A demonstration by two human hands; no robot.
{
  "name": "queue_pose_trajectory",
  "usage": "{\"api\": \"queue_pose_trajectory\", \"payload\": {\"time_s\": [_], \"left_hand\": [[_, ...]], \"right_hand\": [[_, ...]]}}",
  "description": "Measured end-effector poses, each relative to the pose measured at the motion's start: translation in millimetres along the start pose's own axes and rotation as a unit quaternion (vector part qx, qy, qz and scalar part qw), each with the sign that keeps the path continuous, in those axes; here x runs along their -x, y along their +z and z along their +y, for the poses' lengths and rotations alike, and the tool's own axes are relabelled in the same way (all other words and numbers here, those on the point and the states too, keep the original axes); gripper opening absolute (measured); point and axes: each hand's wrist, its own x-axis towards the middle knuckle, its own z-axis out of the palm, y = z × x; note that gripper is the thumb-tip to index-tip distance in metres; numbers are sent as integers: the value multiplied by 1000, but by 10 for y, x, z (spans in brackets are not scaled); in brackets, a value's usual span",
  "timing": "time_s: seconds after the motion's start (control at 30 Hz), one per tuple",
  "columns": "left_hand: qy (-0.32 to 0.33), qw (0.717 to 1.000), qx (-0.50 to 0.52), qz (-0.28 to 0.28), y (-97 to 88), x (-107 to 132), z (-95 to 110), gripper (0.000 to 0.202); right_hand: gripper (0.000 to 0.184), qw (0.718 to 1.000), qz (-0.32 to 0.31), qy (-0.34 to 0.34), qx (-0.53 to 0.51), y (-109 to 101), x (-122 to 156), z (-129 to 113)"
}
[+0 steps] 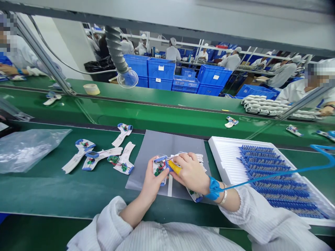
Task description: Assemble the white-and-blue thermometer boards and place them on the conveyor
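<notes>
My left hand [152, 179] grips a white plastic housing [159, 168] with a small circuit board, thin red wires and blue end pieces. My right hand [190, 170] pinches the same housing, and a yellow finger cot [175, 167] covers one finger. A blue wrist strap [214, 188] circles my right wrist, its coiled blue cord [282, 174] running off to the right. Both hands are over a grey mat [167, 143]. Another white piece [195, 193] lies partly under my right hand. Several similar wired housings [123, 158] lie on the green belt to the left.
A white tray [225, 157] holds rows of blue parts at right. A clear plastic bag [26, 150] lies at left. Beyond a second green belt [146, 115] stand co-workers, blue crates [161, 69], a tape roll [91, 89] and a stack of white pieces [261, 105].
</notes>
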Motion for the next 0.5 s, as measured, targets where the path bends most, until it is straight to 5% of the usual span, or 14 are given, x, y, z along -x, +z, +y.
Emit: {"api": "queue_pose_trajectory", "payload": {"time_s": [0.27, 0.5], "left_hand": [[-19, 999, 23, 12, -8, -75, 86, 55], [-32, 999, 23, 3, -39, -64, 34, 54]], "right_hand": [[33, 1000, -21, 5, -21, -63, -64, 106], [28, 988, -144, -25, -51, -51, -149, 221]]}}
